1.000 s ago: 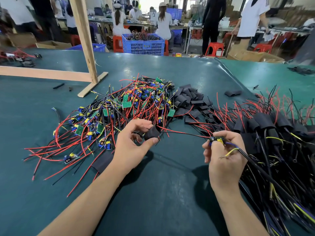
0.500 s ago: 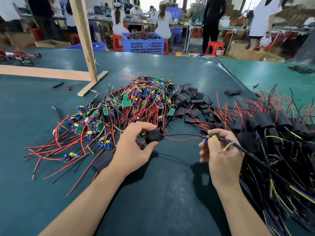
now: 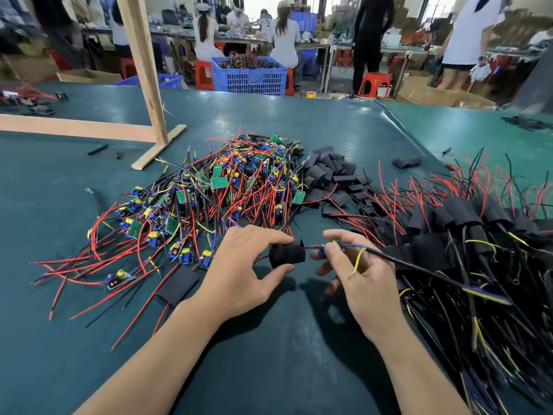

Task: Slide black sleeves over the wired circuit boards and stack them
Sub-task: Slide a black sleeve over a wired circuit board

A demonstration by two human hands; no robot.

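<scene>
At the worktop's [image 3: 269,369] bare near edge, left hand [image 3: 239,274] pinches a black sleeve [image 3: 287,253] (mouth rightward); right hand [image 3: 359,277] pinches a wired board [image 3: 324,250] just beside it.

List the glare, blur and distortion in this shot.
Head view: overhead lights glare off the green table; the far workers and the right-hand wire pile are smeared; wide-angle distortion bends the table's edges; the left hand, black sleeve and right hand stay fairly sharp, throwing dark shadows beneath.
</scene>
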